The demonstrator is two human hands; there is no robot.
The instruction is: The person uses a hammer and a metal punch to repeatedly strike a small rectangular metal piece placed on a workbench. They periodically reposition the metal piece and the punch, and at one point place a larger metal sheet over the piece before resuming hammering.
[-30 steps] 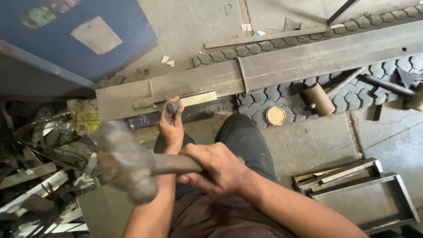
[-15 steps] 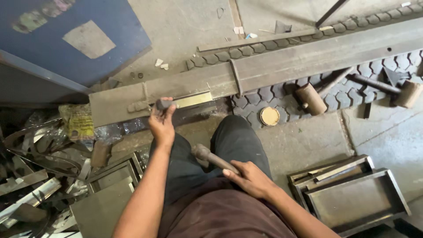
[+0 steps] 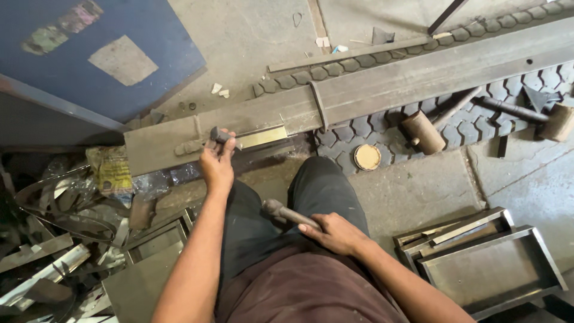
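We had a short punch (image 3: pixel 219 136) set on the long steel beam (image 3: pixel 382 90), which lay across a strip of tyre tread (image 3: pixel 382 134) on the floor. Beside the punch a pale brass-coloured strip (image 3: pixel 262 137) lay on the beam's front face. From how things lay, the strip was placed and the punch stood on its spot; we could not tell whether any mark was made in the metal, so the striking looked to us unfinished.

Our left hand (image 3: pixel 216 167) reached forward with the arm nearly straight, its fingers (image 3: pixel 226 146) pinching the punch and holding it against the beam. Our right hand (image 3: pixel 336 232) lay low on our lap, elbow bent, its fingers wrapped around the handle of a hammer (image 3: pixel 287 213). The hammer's head pointed toward our left knee, well below the punch and not raised.

Two wooden mallets (image 3: pixel 422 131) lay on the tread to the right. Shallow metal trays (image 3: pixel 484 263) were stacked on the floor at our right side, and scrap offcuts (image 3: pixel 54 251) were heaped at our left.
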